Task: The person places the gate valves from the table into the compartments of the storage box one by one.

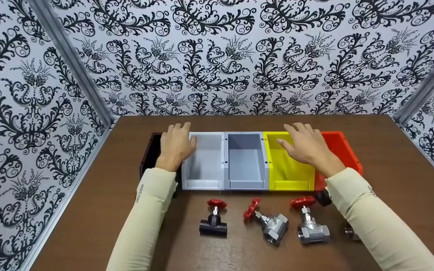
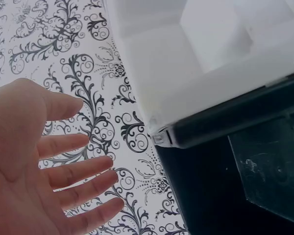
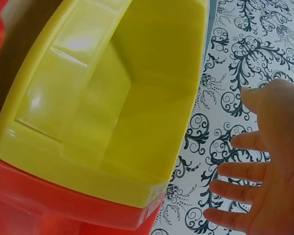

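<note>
Brown wood-look counter [image 1: 100,226] fills my view, backed by walls [image 1: 217,71] in black scrollwork with grey corner posts [image 1: 68,56]. Near its far edge runs a row: black bin [image 1: 148,154], white bin [image 1: 204,184], grey bin [image 1: 245,184], yellow bin [image 1: 291,185], red bin [image 1: 347,150]. Fingers spread and holding nothing, my left hand [image 1: 175,145] hovers by the black and white, my right hand [image 1: 307,145] by the yellow and red. Red-wheeled valves [image 1: 275,227] lie nearer me; my right sleeve [image 1: 369,209] partly hides a metal fitting [image 1: 352,233].

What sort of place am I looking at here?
It looks like a small sorting workstation, perhaps a booth: a brown tabletop bordered by patterned panels, with a row of coloured bins and red-handled valves lying in front.
</note>
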### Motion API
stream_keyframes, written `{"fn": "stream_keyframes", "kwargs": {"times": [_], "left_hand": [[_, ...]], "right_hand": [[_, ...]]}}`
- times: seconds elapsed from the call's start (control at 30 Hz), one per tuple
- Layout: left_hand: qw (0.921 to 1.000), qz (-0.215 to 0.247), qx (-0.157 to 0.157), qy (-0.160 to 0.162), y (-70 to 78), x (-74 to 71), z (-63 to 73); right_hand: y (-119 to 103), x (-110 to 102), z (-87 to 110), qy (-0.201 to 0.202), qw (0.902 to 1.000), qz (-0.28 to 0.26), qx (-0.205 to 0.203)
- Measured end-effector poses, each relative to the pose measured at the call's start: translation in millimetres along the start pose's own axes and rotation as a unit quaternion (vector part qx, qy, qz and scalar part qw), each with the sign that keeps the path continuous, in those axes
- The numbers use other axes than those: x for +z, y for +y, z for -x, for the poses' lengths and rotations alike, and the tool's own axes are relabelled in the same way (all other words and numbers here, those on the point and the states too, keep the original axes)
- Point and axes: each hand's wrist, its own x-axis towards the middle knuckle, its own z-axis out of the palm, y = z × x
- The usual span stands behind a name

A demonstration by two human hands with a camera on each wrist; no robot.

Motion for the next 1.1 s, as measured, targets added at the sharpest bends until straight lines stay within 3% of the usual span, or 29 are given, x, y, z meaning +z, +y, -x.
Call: {"fn": "stream_keyframes", "kwargs": {"times": [0.53,1.1], "left_hand": [[0.9995,0.028,-0.013,0.004,-6.1,-14.0,12.6],[0.9974,0.060,-0.040,-0.007,-29.3,-25.9,26.8]], "right_hand": [[-3.2,-6.5,13.2,0.018,0.9996,0.006,-0.020],[0.1,-15.6,31.2,0.026,0.9992,0.010,-0.028]]}}
